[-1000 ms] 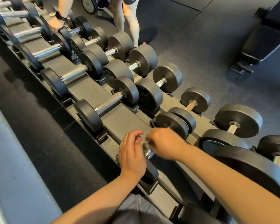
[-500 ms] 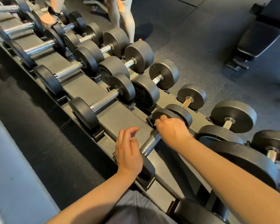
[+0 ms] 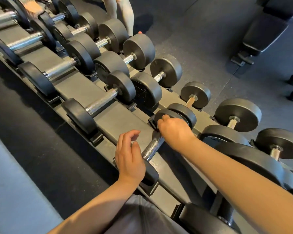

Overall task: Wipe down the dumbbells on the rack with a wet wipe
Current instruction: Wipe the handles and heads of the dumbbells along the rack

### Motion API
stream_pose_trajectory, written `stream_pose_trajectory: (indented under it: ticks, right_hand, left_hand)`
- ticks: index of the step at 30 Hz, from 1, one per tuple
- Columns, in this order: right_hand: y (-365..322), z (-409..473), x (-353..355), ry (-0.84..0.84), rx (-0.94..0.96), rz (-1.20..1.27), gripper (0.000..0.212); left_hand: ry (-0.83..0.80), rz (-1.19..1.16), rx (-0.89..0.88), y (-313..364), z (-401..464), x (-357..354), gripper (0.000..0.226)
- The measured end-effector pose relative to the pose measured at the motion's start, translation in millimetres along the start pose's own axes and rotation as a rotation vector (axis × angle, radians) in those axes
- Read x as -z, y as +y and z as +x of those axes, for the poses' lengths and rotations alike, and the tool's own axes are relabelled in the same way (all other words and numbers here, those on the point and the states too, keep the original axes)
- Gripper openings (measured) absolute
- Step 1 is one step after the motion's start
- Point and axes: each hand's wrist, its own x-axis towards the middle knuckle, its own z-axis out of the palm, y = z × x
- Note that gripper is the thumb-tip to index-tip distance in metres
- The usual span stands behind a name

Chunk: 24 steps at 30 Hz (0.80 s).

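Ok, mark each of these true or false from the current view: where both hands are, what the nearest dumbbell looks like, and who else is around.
1. The right hand is at the far end of the nearest dumbbell's handle. True.
2. The left hand grips that handle. False: it sits beside the near weight head, fingers loosely curled, holding nothing.
3. A wet wipe is plainly visible. False: none shows; the right hand could be hiding one.
4. The handle is knurled bare metal. True.
5. A second person's legs stand beyond the rack. True.
6. The nearest dumbbell is lifted off the rack. False: it lies in its cradle.
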Motion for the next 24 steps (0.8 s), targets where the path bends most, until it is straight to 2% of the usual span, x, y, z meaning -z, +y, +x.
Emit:
stream_pose_trajectory:
  ticks: [6,10,12,14,16,18,20,24]
  right_hand:
    - [3.8,-9.6,-20.9,0.024,-0.115,0.186,0.040]
    - [-12.4,-26.0,-25.7,0.035,0.135,0.525,0.020]
    - [-28.0,-34.5,-25.5,0.013,0.269,0.671,0.018]
    - [-30.1,-36.5,-31.6,0.037,0.294,0.711,0.014]
    - [-25.0,-37.1,-42.5,0.142,0.191,0.683,0.012]
    - [-15.3,-38.5,-53.0,0.315,-0.061,0.709,0.014]
    - [-3.9,-39.0,-54.9,0.416,-0.332,0.832,0.019]
    - [-3.5,-34.5,-49.3,0.284,-0.592,1.253,0.021]
  left_hand:
    - [-0.016,0.002,-0.002,4.0,-0.3,0.4,0.029]
    - [-0.052,0.006,-0.010,1.8,0.7,3.4,0.030]
    - [-0.085,0.032,-0.035,1.4,1.4,5.0,0.030]
    - [-0.149,0.094,-0.080,1.3,3.1,8.8,0.030]
    - [-0.249,0.191,-0.147,1.3,6.9,14.3,0.030]
    - [-0.346,0.310,-0.275,2.7,14.0,19.0,0.032]
    - [-0.385,0.410,-0.456,4.3,22.2,18.5,0.034]
    - [-0.336,0.312,-0.545,-0.9,26.8,14.2,0.027]
